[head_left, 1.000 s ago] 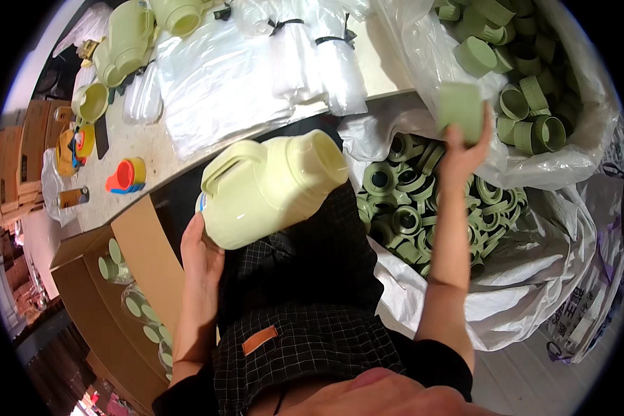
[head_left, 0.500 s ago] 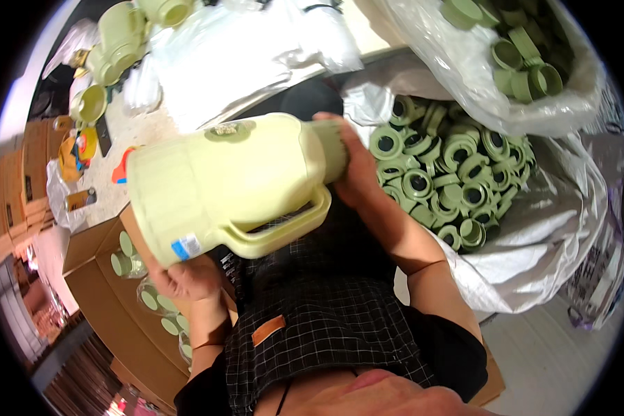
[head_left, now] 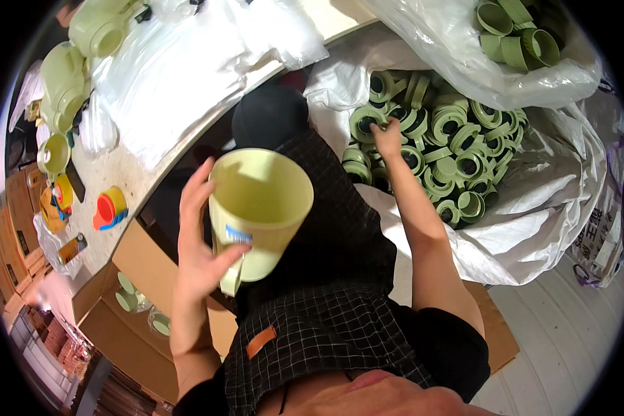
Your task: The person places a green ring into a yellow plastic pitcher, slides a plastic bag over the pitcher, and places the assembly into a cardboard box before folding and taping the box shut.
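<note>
My left hand (head_left: pixel 204 232) grips a pale green plastic jug shell (head_left: pixel 267 243) with a handle and a small blue-and-white sticker. The shell is tipped so its wide open end faces up and its hollow inside shows; its narrow end is hidden underneath. My fingers lie along its left side, and the thumb reaches across near the sticker. Over in the white woven sack (head_left: pixel 513 253), my right hand (head_left: pixel 387 139) pinches at the edge of a green ring-shaped part (head_left: pixel 362 123) with a dark centre. Many similar green parts (head_left: pixel 464 163) fill the sack.
Clear plastic bags (head_left: pixel 180 69) cover the table (head_left: pixel 135 180), with more jug shells (head_left: pixel 62 87) at its far left. A red, yellow and blue tape-like roll (head_left: pixel 109 208) sits near its edge. Below stands an open cardboard box (head_left: pixel 121 340). Green collars (head_left: pixel 520 45) lie in a plastic-lined bag.
The jug shell has turned from lying sideways between both hands to open end up in my left hand alone. My right hand has left its neck and moved into the sack.
</note>
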Demonstrator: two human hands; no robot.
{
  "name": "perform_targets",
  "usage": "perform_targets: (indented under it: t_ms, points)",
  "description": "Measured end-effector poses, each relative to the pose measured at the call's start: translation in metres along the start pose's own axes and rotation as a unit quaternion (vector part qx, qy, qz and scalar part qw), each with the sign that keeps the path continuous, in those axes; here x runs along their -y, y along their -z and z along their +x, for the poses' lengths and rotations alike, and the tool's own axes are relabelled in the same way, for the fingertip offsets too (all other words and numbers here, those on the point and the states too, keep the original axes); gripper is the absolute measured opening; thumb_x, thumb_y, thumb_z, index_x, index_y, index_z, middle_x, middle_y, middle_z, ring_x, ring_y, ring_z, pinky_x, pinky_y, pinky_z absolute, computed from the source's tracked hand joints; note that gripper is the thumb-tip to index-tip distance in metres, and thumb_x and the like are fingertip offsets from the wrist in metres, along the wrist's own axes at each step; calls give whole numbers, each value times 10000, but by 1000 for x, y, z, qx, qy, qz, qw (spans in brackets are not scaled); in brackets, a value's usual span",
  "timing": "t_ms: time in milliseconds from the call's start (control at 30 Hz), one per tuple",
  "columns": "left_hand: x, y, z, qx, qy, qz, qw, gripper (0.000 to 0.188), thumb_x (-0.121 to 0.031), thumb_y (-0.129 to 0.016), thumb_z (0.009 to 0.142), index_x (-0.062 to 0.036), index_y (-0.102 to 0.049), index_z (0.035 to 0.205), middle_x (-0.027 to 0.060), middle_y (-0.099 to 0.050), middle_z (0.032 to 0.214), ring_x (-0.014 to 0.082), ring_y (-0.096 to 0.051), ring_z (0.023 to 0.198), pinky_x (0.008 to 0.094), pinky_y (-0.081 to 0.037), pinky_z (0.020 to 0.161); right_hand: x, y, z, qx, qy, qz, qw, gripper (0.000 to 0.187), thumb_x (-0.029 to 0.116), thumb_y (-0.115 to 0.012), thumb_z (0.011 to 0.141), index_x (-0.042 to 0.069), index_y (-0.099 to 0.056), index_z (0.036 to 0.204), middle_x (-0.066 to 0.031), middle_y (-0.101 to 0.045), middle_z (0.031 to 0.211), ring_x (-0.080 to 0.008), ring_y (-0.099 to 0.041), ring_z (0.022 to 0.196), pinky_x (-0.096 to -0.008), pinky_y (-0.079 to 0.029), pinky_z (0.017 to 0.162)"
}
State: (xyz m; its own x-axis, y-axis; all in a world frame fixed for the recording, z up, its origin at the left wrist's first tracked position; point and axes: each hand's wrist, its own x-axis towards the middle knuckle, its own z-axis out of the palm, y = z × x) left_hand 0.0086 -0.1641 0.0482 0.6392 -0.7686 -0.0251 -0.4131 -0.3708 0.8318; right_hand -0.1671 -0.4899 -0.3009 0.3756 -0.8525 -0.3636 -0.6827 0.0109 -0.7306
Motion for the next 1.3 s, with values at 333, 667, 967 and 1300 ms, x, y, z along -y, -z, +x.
perform_targets:
  t_ms: [333,667,967,1300]
  points:
    - [19,1,-63,-5,70,46,996,820,-599,-556,910,30,-430,1421,291,-475,1392,190,-568,812,272,-454,624,-108,-72,56,-98,-174,91,976,566,179,-847,731,-97,-577,1146,-211,-704,1026,-323,-673,959,-378,-511,884]
    - [26,-3,-84,-101,79,66,990,426,-277,-492,999,47,-516,1274,269,-507,1420,369,-525,1300,432,-404,1079,129,86,-90,161,-210,573,776,396,289,-493,1011,35,-561,1307,-152,-629,1268,-292,-637,1115,-437,-535,942]
    - [45,-2,-115,-192,82,-94,973,366,-283,-449,1037,17,-524,1232,211,-532,1433,274,-624,1148,362,-471,972,166,53,-190,115,425,-23,898,510,177,-687,857,-3,-539,1310,-164,-534,1068,-327,-508,1000,-450,-414,917]
    - [38,1,-129,-115,22,-187,975,320,11,-566,904,6,-544,1223,236,-512,1443,374,-629,1188,376,-495,979,294,73,-207,247,672,71,695,590,474,-618,927,-12,-620,1262,-110,-583,945,-259,-539,834,-384,-444,750]
